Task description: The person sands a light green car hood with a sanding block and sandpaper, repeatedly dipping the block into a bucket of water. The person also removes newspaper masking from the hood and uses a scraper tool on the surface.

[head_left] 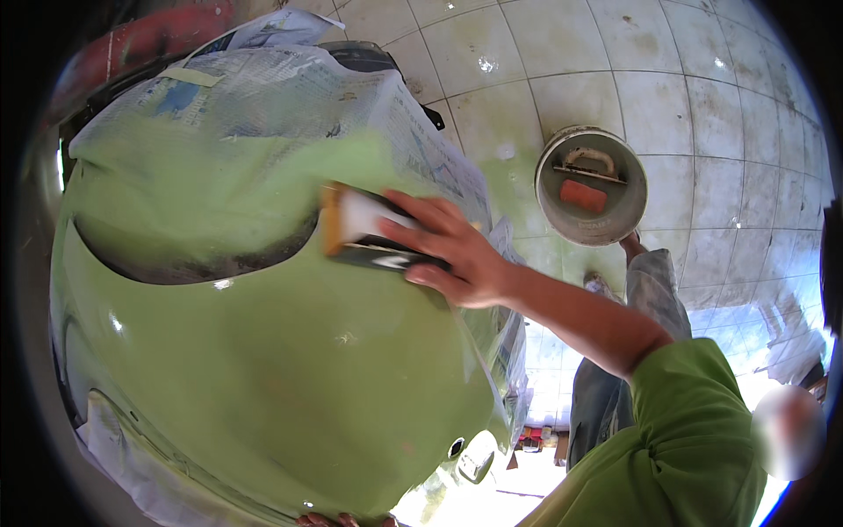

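Note:
My right hand (439, 241) grips a sanding block (351, 215) with dark sides and a tan end, blurred, against a large light-green curved panel (334, 351) like a car body part. The block is just right of a dark curved opening (193, 259) in the panel. Fingertips of my left hand (342, 518) rest apart on the panel's lower edge; the rest of that hand is out of frame. Newspaper masking (263, 88), dusted green, covers the panel's upper part and hangs along its right side.
On the tiled floor (729, 114), a bucket (593, 228) holds a handled float (590, 160) and a red block (582, 196). My legs (654, 290) are below it. A red object (145, 39) lies beyond the panel at upper left; small items (536, 439) are at lower right.

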Motion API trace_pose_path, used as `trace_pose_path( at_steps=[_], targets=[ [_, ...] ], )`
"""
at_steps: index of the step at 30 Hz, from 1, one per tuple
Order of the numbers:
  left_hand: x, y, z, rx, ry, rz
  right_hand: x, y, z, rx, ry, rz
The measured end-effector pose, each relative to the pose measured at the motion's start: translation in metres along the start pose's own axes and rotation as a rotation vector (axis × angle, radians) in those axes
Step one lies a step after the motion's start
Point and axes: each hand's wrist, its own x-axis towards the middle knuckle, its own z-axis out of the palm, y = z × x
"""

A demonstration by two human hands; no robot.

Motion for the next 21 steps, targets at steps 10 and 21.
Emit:
trace_pose_path(
  at_steps=[10,21],
  targets=[
    [0.063,0.028,-0.007,-0.016,0.116,0.182,0.027,-0.009,0.015,0.058,0.184,-0.029],
    [0.083,0.054,-0.009,0.056,0.164,0.217,0.058,0.000,0.012,0.050,0.263,-0.005]
  ],
)
